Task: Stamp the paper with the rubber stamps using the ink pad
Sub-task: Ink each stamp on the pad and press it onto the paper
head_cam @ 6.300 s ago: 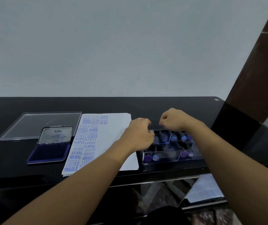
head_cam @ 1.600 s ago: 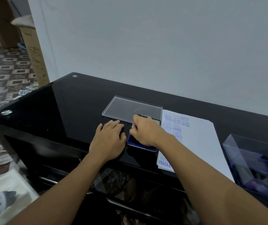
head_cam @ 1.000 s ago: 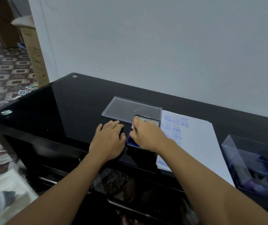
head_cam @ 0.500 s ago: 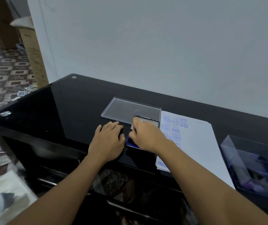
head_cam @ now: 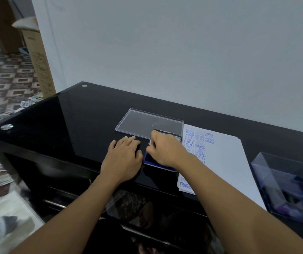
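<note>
Black table (head_cam: 73, 116): left hand (head_cam: 122, 158) flat, fingers (head_cam: 127, 141) released, near front edge; right hand (head_cam: 163, 149) curled on ink pad (head_cam: 148, 159), grasp unclear.

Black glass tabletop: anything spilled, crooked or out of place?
Nothing spilled or damaged. Only oddity: blue stamped words crowd and overlap down the left side of the white paper sheet, beside the blue ink pad.
</note>
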{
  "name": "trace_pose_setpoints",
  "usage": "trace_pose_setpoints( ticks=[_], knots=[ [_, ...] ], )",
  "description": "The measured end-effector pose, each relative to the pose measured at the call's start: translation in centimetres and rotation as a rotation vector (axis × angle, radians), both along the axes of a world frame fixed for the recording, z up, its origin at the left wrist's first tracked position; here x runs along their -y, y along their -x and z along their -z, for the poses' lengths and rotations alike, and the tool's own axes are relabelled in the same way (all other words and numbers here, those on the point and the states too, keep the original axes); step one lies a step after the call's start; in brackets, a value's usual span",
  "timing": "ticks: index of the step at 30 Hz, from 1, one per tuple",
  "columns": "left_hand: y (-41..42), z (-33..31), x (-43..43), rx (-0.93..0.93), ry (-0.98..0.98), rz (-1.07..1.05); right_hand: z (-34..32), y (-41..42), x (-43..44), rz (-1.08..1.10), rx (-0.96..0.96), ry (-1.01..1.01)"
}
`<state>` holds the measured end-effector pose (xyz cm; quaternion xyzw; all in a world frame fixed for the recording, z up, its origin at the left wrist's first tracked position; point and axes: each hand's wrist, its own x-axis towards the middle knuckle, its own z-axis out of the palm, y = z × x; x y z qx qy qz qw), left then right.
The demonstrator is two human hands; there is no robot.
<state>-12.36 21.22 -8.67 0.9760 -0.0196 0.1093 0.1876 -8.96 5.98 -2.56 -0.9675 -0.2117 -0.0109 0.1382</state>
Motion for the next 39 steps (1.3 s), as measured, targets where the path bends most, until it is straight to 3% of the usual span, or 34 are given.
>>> trace_pose_setpoints(
  ticks=[17, 28, 39],
  knots=[
    [0.1, 0.1, 0.0, 0.004, 0.002, 0.002, 0.9, 1.8, 0.2, -0.001, 0.109, 0.004],
    [-0.1, 0.1, 0.0, 0.001, -0.002, -0.005, -0.5, 0.0, -0.2, 0.022, -0.057, 0.008],
    [0.0, 0.1, -0.1, 0.000, -0.010, 0.002, 0.4, 0.9, 0.2, 0.018, 0.033, 0.012]
  ],
)
